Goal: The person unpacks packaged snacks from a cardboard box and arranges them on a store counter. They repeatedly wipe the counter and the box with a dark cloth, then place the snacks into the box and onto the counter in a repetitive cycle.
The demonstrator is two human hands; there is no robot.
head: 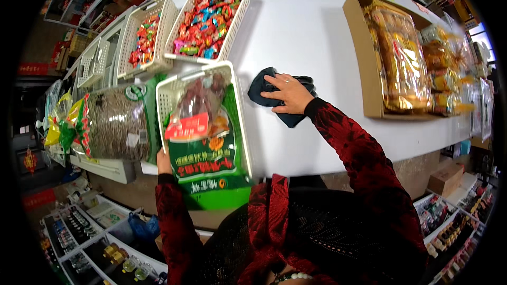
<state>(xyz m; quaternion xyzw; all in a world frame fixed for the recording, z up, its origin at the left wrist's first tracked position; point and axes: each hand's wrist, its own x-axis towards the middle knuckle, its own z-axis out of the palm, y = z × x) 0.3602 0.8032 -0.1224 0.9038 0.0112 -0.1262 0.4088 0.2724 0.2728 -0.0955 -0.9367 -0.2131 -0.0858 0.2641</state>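
On the white tabletop point(295, 43), my right hand point(291, 94) lies with spread fingers on a dark folded cloth point(259, 87), pressing it flat. My left hand point(163, 162) is at the near left side of a white plastic basket point(243, 142); its fingers are partly hidden, so its hold is unclear. That basket carries a green printed bag point(206, 162) and a clear pack of dark reddish food point(200, 99). Left of it lies a large clear bag of thin brown strands point(119, 122). Two perforated baskets of wrapped candies point(206, 23) point(145, 41) stand beyond.
A cardboard box point(358, 59) with golden packaged food point(404, 63) stands on the right. More clear packs point(439, 67) sit beside it. A small white basket point(93, 63) is at far left. Shelves with bottles point(134, 265) stand behind me on the left, and others on the right.
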